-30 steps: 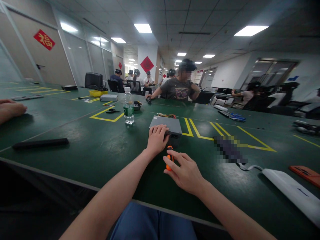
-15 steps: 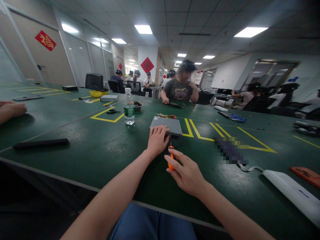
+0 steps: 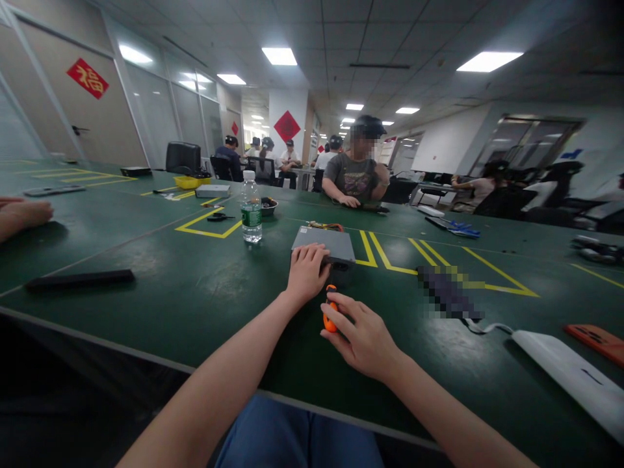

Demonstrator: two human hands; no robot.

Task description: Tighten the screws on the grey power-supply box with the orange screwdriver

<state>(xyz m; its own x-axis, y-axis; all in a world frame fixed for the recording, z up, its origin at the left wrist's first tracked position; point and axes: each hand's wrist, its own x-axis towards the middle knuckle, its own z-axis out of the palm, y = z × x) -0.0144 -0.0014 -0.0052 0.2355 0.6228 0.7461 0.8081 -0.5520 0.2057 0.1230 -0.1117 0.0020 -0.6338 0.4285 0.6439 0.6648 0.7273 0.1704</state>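
Note:
A flat grey metal box [image 3: 331, 244] lies on the green table [image 3: 160, 292] straight ahead of me. My left hand [image 3: 306, 272] rests on its near left corner, fingers curled over the edge and gripping it. Just in front of the box my right hand [image 3: 363, 338] pinches a small screwdriver with an orange handle [image 3: 330, 316], its tip pointing toward the box's near face. The shaft is hidden behind the handle and my fingers.
A water bottle [image 3: 251, 211] stands left of the box. A black bar [image 3: 80, 279] lies near the table's left edge, a white strip [image 3: 570, 374] and an orange object [image 3: 597, 339] at the right. A person [image 3: 358, 172] sits opposite; another person's hand [image 3: 24, 214] rests at far left.
The orange screwdriver has tilted and its metal shaft, visible half a second ago, is now hidden. The person opposite has shifted their arms. My left hand has stayed on the box.

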